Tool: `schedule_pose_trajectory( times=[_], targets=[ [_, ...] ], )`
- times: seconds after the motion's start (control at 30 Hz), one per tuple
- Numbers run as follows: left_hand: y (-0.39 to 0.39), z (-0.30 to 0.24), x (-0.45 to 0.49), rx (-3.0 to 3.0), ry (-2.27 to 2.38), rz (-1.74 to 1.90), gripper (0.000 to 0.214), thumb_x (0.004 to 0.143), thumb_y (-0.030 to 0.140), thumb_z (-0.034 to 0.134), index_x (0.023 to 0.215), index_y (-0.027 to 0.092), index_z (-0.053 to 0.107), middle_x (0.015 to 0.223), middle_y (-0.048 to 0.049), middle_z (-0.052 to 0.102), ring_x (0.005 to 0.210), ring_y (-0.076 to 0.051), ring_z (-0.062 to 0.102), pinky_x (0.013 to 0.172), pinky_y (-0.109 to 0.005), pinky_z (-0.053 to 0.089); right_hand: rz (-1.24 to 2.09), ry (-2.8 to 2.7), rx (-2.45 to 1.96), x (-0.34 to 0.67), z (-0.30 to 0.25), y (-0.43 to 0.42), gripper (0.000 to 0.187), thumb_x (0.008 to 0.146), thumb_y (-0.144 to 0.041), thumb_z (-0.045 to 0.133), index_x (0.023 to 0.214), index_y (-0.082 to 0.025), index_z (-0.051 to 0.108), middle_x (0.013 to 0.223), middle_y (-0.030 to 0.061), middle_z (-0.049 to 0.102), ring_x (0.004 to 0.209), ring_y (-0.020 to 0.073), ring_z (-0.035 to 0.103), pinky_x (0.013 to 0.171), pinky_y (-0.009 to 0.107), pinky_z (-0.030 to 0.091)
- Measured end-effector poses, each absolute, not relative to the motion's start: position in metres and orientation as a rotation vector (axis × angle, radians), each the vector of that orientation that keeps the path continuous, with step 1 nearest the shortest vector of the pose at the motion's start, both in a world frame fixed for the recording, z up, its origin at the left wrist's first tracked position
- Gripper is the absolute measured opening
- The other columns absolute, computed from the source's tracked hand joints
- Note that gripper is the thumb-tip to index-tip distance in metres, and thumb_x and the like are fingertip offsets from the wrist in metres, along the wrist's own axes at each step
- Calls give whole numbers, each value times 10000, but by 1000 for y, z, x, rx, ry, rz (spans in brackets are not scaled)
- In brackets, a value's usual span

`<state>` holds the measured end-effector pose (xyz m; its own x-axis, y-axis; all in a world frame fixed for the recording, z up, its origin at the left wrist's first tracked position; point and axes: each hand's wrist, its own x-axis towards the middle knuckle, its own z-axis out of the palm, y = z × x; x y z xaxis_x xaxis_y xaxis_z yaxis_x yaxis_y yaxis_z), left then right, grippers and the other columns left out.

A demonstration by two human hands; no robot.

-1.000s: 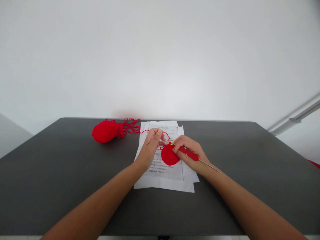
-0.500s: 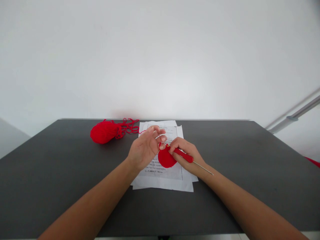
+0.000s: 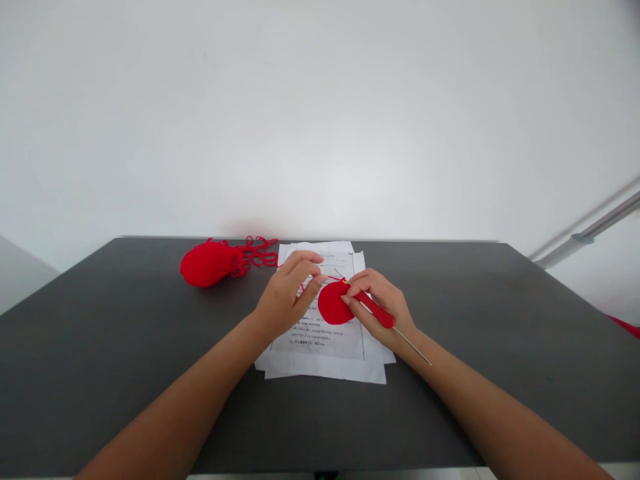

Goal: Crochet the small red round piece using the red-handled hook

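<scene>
My right hand (image 3: 381,301) is closed around a crochet hook (image 3: 376,312) with a red grip and a thin metal tail pointing back along my wrist. The hook's tip sits at the top edge of a round red crocheted piece (image 3: 334,305), held just above the printed paper sheets (image 3: 327,350). My left hand (image 3: 287,293) is beside the piece on its left, fingers bent, with the red yarn strand (image 3: 336,277) running across them to the work. A ball of red yarn (image 3: 209,262) lies at the far left of the dark table (image 3: 100,353), with loose loops next to it.
A white wall rises behind the table's far edge. A grey metal rail (image 3: 585,235) crosses at the right. A small red thing (image 3: 627,326) shows at the right border, past the table edge.
My left hand has turned over from palm-up to fingers down and let the piece sit further right. The right hand shifted slightly right with the hook.
</scene>
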<state>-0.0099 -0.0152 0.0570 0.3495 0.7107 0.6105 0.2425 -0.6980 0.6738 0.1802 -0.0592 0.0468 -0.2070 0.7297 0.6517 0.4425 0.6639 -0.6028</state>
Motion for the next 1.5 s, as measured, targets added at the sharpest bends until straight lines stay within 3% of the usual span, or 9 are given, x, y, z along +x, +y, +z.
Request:
schedule_pose_trajectory(
  times=[0.23,0.47,0.63,0.77,0.93,1.03,1.23,1.5],
  targets=[
    [-16,55,-4,2311,881,1117,216,864,255,482,864,200,691,1053,-109,666,1041,-249,571,967,-403,396,267,-1905,-860,181,48,-60,128,821,-104,540,825,-232,548,811,40,583,781,177,570,692,317,465],
    [-23,59,9,1762,884,906,358,917,359,379,891,179,687,917,-67,674,899,-215,595,861,-352,435,262,-1941,-848,182,46,-59,130,814,-102,550,841,-228,532,851,52,568,799,178,568,693,313,468],
    [-22,53,12,1290,697,838,230,800,294,591,970,184,700,980,-58,696,965,-220,605,949,-378,394,267,-1990,-843,183,43,-58,112,814,-152,585,864,-224,514,890,60,550,832,185,553,709,320,474],
    [-23,51,12,1013,635,798,340,677,206,718,1015,174,697,918,-60,721,899,-212,641,902,-369,424,230,-2013,-821,184,41,-57,60,860,-153,518,871,-211,512,859,52,545,777,169,551,667,307,483],
    [-22,55,11,936,668,798,320,603,177,779,915,130,726,818,-59,730,810,-179,650,823,-306,449,63,-2054,-807,185,44,-56,230,851,-117,519,1068,-192,514,930,90,596,855,193,577,711,342,522],
    [-20,56,9,964,679,780,295,576,186,801,856,124,732,779,-51,727,741,-158,646,771,-285,455,-46,-2059,-777,187,47,-54,279,830,-97,557,1090,-196,536,1043,121,618,962,220,588,807,394,526],
    [-17,53,7,1057,690,754,304,622,228,778,904,131,723,794,-50,725,769,-173,655,801,-313,458,-4,-2091,-724,188,44,-52,320,853,-93,555,1150,-211,553,1089,107,662,1025,209,613,873,393,530],
    [-7,51,-2,1349,713,619,273,728,295,680,963,158,706,884,-64,720,850,-196,649,841,-352,457,311,-1953,-787,187,49,-54,217,865,-144,553,1039,-240,639,1053,79,687,963,196,643,824,366,546]
  ],
)
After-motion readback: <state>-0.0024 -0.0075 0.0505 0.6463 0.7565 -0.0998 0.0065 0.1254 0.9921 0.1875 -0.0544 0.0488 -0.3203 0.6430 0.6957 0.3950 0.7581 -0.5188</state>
